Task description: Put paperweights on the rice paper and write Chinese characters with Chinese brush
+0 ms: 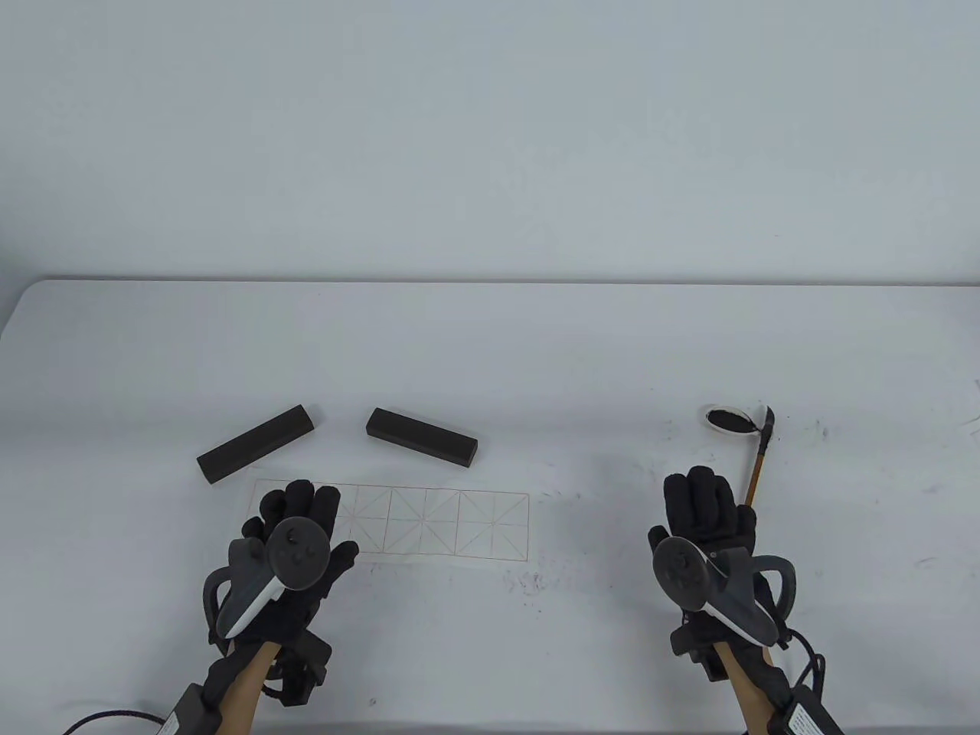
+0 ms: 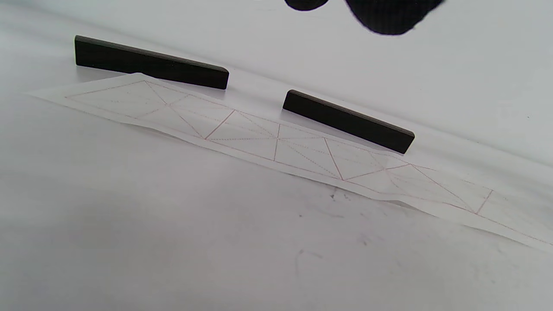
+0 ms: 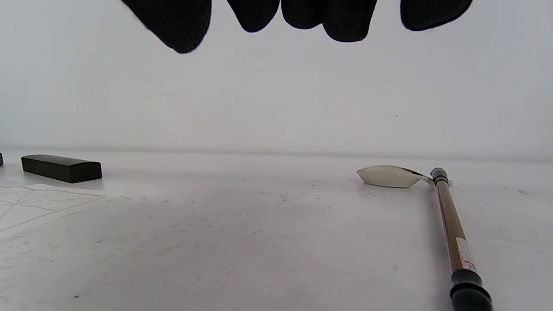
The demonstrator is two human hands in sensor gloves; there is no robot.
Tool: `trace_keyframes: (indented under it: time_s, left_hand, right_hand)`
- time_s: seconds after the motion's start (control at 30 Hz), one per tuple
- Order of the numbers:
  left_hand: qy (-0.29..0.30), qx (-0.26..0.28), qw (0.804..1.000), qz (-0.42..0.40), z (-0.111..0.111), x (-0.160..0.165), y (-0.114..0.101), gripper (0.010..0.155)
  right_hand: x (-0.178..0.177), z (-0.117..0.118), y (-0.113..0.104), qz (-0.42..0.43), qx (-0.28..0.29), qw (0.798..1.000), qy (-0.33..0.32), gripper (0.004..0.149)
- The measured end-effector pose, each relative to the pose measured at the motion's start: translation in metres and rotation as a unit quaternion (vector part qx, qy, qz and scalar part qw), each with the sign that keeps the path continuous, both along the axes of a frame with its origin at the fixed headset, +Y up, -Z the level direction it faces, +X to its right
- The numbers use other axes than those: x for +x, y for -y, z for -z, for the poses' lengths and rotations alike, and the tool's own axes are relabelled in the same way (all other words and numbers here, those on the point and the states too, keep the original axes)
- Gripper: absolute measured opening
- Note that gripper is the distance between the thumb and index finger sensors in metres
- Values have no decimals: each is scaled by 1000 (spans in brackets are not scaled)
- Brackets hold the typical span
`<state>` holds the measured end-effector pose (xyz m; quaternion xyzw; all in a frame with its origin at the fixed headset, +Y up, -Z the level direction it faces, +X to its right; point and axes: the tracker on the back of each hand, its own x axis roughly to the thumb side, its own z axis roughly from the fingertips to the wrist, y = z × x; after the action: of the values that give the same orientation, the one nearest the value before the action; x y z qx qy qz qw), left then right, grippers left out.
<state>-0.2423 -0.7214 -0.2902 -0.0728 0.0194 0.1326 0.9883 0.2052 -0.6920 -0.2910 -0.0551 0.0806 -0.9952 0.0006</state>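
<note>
Both hands, the left hand point(image 1: 295, 536) and the right hand point(image 1: 704, 509), are held flat, empty; two dense paperweights point(image 1: 256, 444) point(image 1: 421, 437), at twelve o'clock of the flimsy rice paper point(image 1: 444, 522), are best gripped mid-length; the brush point(image 1: 758, 459) lies at the right hand's one o'clock.

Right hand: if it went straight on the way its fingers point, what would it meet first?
Probably the brush, which lies just ahead of the right hand, slightly to its right. Height is unclear; the fingers seem above the table.

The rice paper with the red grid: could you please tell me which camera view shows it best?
The left wrist view: the rice paper runs nearly whole across the frame, wrinkles visible. In the table view the left hand covers its left end. The right wrist view catches only one corner.
</note>
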Motion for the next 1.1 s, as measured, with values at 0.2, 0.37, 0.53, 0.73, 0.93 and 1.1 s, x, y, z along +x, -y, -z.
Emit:
trace_keyframes:
  time_s: [0.2, 0.37, 0.53, 0.73, 0.93, 1.1]
  left_hand:
    - [-2, -1, 1000, 4, 0, 0, 0, 79]
    - [-10, -7, 1000, 4, 2, -2, 0, 79]
    - [-18, -9, 1000, 12, 6, -2, -3, 78]
    - [-40, -22, 999, 30, 21, -3, -15, 78]
    - [-54, -75, 992, 84, 50, -1, -20, 80]
    - [-49, -126, 983, 125, 72, 8, -10, 82]
  right_hand:
    - [0, -1, 0, 0, -2, 1000, -2, 67]
    - [0, -1, -1, 4, -1, 1000, -6, 67]
    - [2, -1, -2, 12, -2, 1000, -8, 67]
    - [6, -3, -5, 27, 0, 1000, -10, 66]
    - [7, -3, -5, 32, -2, 999, -14, 66]
    - [7, -3, -5, 36, -3, 999, -19, 66]
